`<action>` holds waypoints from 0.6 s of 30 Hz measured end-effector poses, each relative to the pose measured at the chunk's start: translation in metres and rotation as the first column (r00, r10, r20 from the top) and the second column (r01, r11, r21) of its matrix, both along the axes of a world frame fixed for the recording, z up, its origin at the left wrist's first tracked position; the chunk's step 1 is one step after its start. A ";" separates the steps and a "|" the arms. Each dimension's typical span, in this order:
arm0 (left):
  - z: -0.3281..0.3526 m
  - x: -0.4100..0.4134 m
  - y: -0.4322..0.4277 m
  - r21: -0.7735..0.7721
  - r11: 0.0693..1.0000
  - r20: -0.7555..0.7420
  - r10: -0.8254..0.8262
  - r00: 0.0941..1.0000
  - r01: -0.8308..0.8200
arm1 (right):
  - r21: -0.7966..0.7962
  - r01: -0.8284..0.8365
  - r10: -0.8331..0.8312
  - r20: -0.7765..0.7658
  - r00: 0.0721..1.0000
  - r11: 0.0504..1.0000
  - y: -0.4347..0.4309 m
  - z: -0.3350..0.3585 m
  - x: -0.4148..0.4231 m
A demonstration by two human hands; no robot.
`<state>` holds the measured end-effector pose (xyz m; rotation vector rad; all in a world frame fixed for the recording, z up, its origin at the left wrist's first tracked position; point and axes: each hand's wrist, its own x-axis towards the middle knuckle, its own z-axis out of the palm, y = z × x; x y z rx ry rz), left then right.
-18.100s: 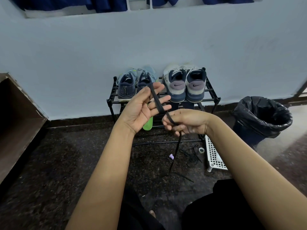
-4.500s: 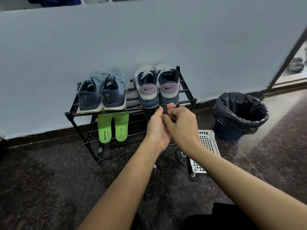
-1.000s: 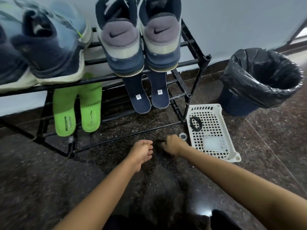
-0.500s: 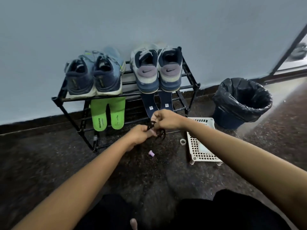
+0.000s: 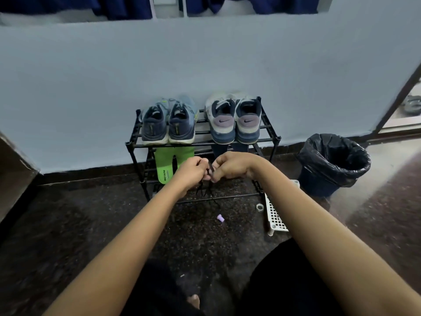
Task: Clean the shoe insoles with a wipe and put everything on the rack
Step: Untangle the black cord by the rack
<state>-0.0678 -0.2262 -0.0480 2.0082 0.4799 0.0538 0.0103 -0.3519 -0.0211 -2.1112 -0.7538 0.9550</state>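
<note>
A black wire rack [image 5: 270, 139] stands against the wall. Its top shelf carries a blue pair of shoes [image 5: 168, 126] on the left and a grey-navy pair [image 5: 234, 122] on the right. Green insoles [image 5: 167, 164] lean on the lower shelf; navy insoles [image 5: 217, 151] are mostly hidden behind my hands. In front of the rack my left hand [image 5: 192, 171] and my right hand [image 5: 230, 166] both pinch a black shoelace [image 5: 206, 190], whose ends dangle below them.
A bin with a black liner [image 5: 333, 163] stands right of the rack. A white perforated tray [image 5: 274, 216] lies on the dark floor beside my right forearm, with a small ring [image 5: 260, 206] and a purple cap [image 5: 220, 218] nearby. A brown board [image 5: 13, 176] is at left.
Since a second ago my hands have lifted the black lace off the floor and now hold it up in front of the lower shelf. The view has pulled back from the rack.
</note>
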 end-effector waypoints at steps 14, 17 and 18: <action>0.021 -0.046 0.014 0.104 0.991 0.014 0.088 0.996 -0.089 | 0.313 0.360 -0.439 0.232 0.868 0.879 0.007 -0.007 -0.005; 0.026 -0.046 0.014 0.312 0.950 -0.098 0.060 0.993 -0.026 | 0.474 0.273 -0.358 0.098 0.929 0.837 0.012 0.003 -0.014; 0.029 -0.045 0.013 0.334 0.943 -0.099 0.052 0.994 -0.016 | 0.495 0.238 -0.316 0.077 0.946 0.836 0.012 0.007 -0.019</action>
